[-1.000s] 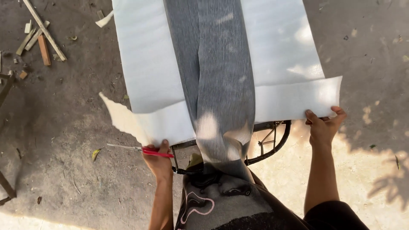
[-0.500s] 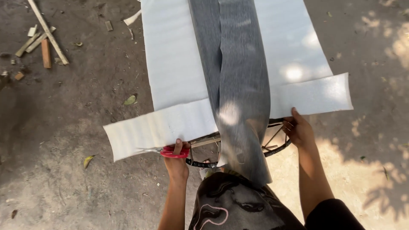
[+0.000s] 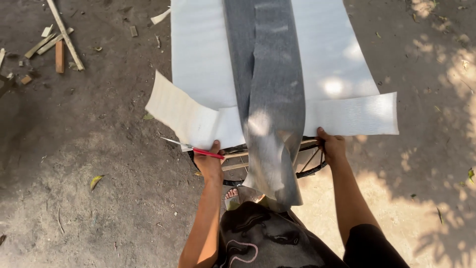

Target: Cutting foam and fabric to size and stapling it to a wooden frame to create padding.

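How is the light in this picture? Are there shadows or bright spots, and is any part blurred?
Head view: dappled sunlight, patchy shade on the dirt ground at right; bright spots blow out parts of the white foam sheet and the grey fabric strip; left hand with red-handled scissors and right hand lie in soft shade; the picture is fairly sharp, with slight softness at the edges.

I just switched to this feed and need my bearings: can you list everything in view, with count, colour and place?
White foam sheet: one, white, spread on the ground, near edge cut into side flaps.
Grey fabric strip: one, grey, lying along the sheet's middle.
Round frame: one, black, under the sheet's near edge.
Scissors: one pair, red handles, in the left hand.
Wood scraps: several, tan, upper left.
Dirt ground: brown, all around.
Left hand: holding scissors.
Right hand: gripping the sheet's edge.
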